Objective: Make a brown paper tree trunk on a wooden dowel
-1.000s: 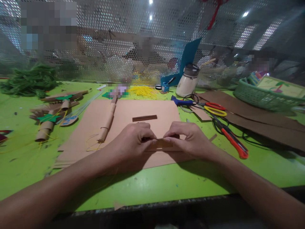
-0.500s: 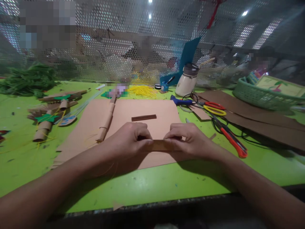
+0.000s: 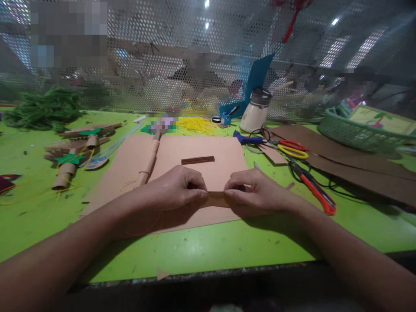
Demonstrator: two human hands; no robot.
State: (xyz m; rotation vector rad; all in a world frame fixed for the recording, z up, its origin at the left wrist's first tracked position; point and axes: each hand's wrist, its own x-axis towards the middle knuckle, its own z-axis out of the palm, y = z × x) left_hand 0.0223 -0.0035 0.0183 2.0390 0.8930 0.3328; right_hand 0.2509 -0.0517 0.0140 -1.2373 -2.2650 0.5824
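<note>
Both my hands pinch a narrow strip of brown paper [image 3: 216, 195] over a stack of tan paper sheets [image 3: 221, 149]. My left hand [image 3: 177, 186] grips it near the left end, thumb against curled fingers. On the right side my right hand [image 3: 256, 187] pinches it in the same way. Most of the strip is hidden by my fingers. Just beyond them, a narrow pleated piece of brown paper [image 3: 197, 160] lies on the top sheet. To the left lies a rolled paper stick [image 3: 150, 158] with yellow string near its lower end.
Right of the sheets are a blue glue gun [image 3: 248, 138], scissors [image 3: 292, 149], a red box cutter [image 3: 318, 193], dark brown sheets [image 3: 354, 164] and a green basket [image 3: 354, 135]. Paper figures [image 3: 65, 171] stand left. A white jar [image 3: 255, 113] is behind, before a perforated screen [image 3: 136, 82].
The strip between my hands has tipped, so its broad face now shows as a thin edge. My hands stay pinched on it in nearly the same place. The view has shifted slightly.
</note>
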